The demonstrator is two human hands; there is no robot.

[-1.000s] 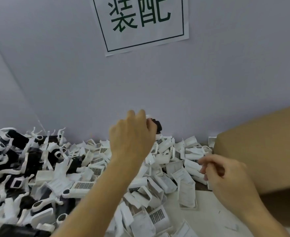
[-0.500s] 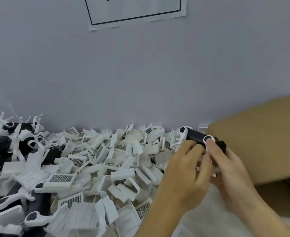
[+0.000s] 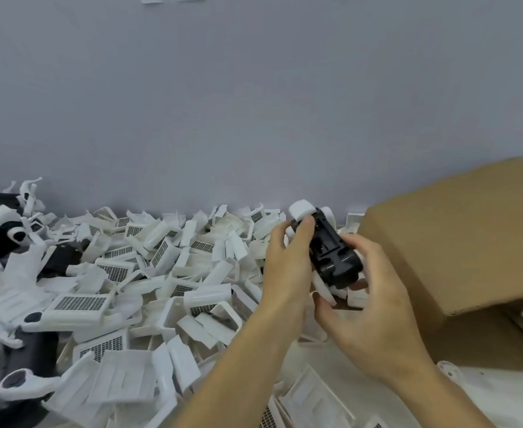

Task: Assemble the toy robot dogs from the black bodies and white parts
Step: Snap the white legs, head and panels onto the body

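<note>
A black robot dog body with white legs attached is held above the heap, its underside turned toward me. My left hand grips its left side, thumb pressed near the upper white leg. My right hand grips its lower right end with curled fingers, and a white piece shows between thumb and palm. A heap of white grille panels and clips covers the table to the left. More black bodies with white legs lie at the far left.
A brown cardboard box stands close on the right, against the grey wall. White flat panels lie at the front edge below my arms. A white round piece sits beside the box's base.
The black body was turned over so its underside faces me. Both hands shifted their grip on it. The camera tilted down, and the wall sign left the view.
</note>
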